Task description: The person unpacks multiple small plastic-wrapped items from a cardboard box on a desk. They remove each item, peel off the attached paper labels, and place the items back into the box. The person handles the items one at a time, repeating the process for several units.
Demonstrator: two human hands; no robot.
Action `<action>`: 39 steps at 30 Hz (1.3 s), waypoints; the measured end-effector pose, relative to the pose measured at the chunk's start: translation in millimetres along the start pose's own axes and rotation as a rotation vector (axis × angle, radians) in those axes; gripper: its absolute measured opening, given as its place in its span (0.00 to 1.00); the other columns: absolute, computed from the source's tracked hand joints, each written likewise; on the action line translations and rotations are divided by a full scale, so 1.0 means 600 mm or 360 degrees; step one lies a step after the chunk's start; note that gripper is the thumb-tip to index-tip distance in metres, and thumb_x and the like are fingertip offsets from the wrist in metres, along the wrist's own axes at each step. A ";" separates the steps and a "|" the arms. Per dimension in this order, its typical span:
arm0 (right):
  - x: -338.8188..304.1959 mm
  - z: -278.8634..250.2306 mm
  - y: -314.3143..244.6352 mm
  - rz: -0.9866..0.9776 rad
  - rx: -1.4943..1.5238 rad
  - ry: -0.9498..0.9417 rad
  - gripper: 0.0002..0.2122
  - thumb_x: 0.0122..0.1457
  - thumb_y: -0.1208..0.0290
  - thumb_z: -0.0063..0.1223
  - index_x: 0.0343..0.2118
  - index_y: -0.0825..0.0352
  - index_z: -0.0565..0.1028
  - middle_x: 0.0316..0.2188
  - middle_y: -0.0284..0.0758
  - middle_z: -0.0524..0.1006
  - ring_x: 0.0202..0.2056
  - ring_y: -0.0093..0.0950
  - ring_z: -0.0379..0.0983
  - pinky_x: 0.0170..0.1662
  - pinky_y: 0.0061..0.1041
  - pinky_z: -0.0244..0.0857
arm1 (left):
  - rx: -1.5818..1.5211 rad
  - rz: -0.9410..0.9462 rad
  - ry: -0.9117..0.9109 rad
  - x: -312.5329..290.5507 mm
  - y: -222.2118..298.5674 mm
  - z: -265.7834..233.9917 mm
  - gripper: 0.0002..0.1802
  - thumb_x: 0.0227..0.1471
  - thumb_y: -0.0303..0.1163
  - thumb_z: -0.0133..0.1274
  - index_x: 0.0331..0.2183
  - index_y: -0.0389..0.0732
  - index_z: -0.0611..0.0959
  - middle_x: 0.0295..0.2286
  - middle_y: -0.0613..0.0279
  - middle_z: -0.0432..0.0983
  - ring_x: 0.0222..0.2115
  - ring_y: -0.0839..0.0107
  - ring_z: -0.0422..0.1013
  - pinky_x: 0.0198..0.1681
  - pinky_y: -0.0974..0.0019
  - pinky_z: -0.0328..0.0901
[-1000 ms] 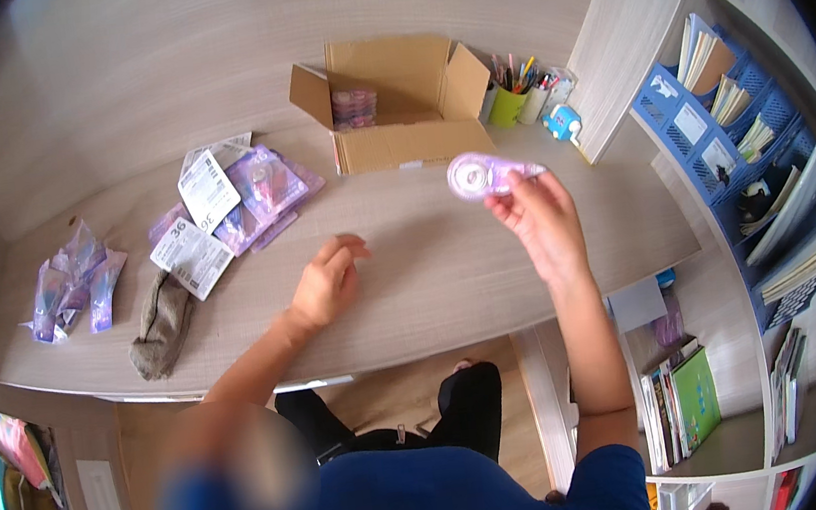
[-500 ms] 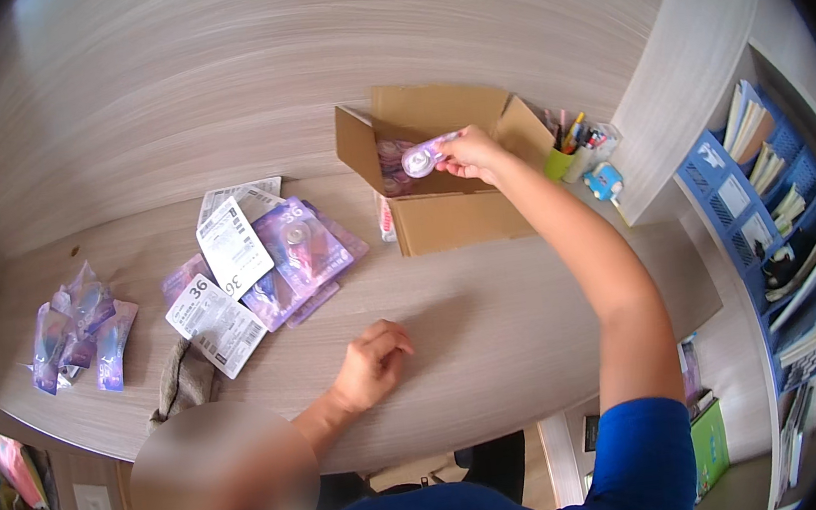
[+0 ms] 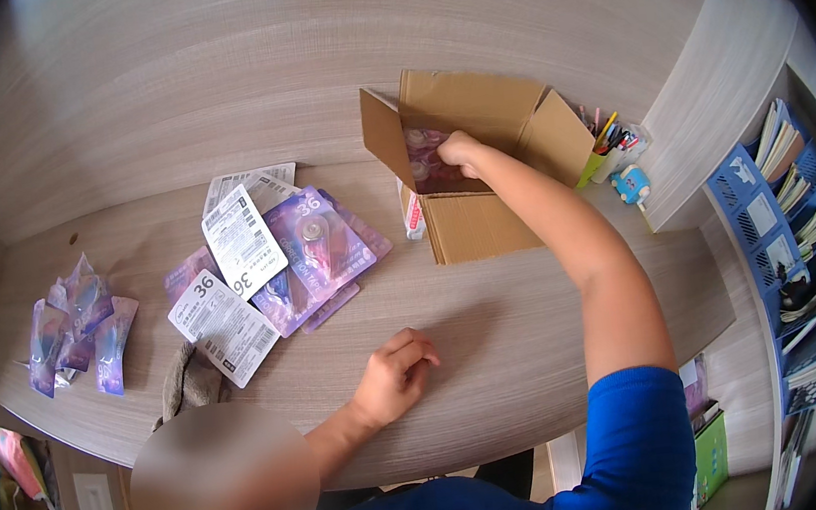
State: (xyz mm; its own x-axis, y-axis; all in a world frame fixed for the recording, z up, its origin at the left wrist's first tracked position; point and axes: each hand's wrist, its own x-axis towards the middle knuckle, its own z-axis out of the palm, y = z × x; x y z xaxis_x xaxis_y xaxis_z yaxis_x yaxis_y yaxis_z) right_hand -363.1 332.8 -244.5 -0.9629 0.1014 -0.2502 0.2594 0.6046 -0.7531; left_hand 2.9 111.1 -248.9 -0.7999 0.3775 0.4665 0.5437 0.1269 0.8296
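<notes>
My right hand [image 3: 460, 151] reaches down into an open cardboard box [image 3: 485, 221] at the back of the desk. Its fingers look curled, and their tips are hidden, so what they grip cannot be made out. Beside them in the box lie several pink-purple packs with round clear parts [image 3: 423, 139]. My left hand [image 3: 397, 377] rests on the desk near the front, fingers loosely curled with nothing in them. Left of the box is a pile of purple blister packs [image 3: 317, 250], seemingly correction tapes, some with their white printed backs [image 3: 243, 241] up.
Smaller purple packs [image 3: 84, 327] lie at the far left, and a grey-brown cloth pouch [image 3: 191, 380] near the front edge. A green pen holder [image 3: 591, 169] and a blue toy-like item [image 3: 631, 186] stand right of the box. Blue file racks [image 3: 761, 215] line the right side.
My right hand has lowered into the box; the purple pack it held up no longer shows in it. My left hand stays on the desk. The whole view has shifted slightly.
</notes>
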 end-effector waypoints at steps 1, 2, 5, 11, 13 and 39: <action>-0.002 0.008 -0.003 -0.0002 -0.0027 -0.0022 0.10 0.56 0.83 0.39 0.38 0.69 0.72 0.34 0.39 0.74 0.32 0.31 0.74 0.31 0.30 0.72 | 0.0007 -0.0025 0.0008 -0.002 -0.003 0.000 0.13 0.36 0.09 0.44 0.24 0.36 0.78 0.29 0.58 0.72 0.27 0.67 0.70 0.25 0.70 0.63; -0.008 0.009 -0.006 -0.0003 -0.0052 -0.0032 0.09 0.56 0.83 0.38 0.38 0.70 0.71 0.34 0.39 0.74 0.31 0.32 0.75 0.31 0.29 0.73 | 0.0010 -0.0040 0.0009 -0.003 -0.004 0.000 0.14 0.35 0.09 0.44 0.23 0.36 0.78 0.29 0.58 0.72 0.27 0.67 0.70 0.26 0.70 0.64; -0.125 0.037 -0.082 0.0059 0.0105 -0.0328 0.11 0.56 0.84 0.38 0.41 0.72 0.70 0.37 0.42 0.74 0.34 0.34 0.75 0.33 0.32 0.74 | 0.0025 -0.0165 0.0072 -0.018 -0.004 -0.008 0.14 0.35 0.09 0.44 0.23 0.36 0.78 0.29 0.58 0.72 0.27 0.67 0.70 0.26 0.70 0.64; -0.179 0.021 -0.106 0.0156 0.0545 -0.0472 0.13 0.56 0.85 0.39 0.45 0.74 0.66 0.39 0.45 0.73 0.37 0.38 0.74 0.36 0.37 0.74 | 0.0029 -0.0080 0.0074 -0.011 -0.006 -0.004 0.13 0.34 0.10 0.44 0.23 0.36 0.77 0.28 0.57 0.71 0.28 0.64 0.71 0.27 0.69 0.64; -0.193 0.011 -0.107 0.0086 0.0448 -0.0501 0.14 0.55 0.85 0.39 0.45 0.75 0.65 0.40 0.45 0.73 0.38 0.39 0.74 0.36 0.37 0.73 | 0.0015 -0.0029 0.0084 -0.008 -0.005 -0.004 0.13 0.34 0.10 0.44 0.23 0.36 0.77 0.27 0.57 0.71 0.28 0.63 0.71 0.27 0.69 0.64; -0.623 0.040 -0.153 -0.1841 -0.0436 0.0789 0.11 0.51 0.83 0.44 0.39 0.73 0.69 0.32 0.46 0.74 0.27 0.35 0.76 0.26 0.29 0.69 | 0.0088 0.0147 0.0219 -0.019 -0.006 -0.002 0.09 0.35 0.13 0.45 0.23 0.35 0.75 0.24 0.55 0.70 0.23 0.61 0.68 0.25 0.65 0.64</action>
State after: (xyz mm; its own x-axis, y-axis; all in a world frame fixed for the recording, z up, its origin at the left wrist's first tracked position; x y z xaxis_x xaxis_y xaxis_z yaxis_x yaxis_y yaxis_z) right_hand -25.2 220.1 -96.4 -0.5563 -0.3425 0.7571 -0.7077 0.6729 -0.2156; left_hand 9.5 105.1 -256.9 -0.7712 0.2613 0.5805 0.6265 0.1494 0.7650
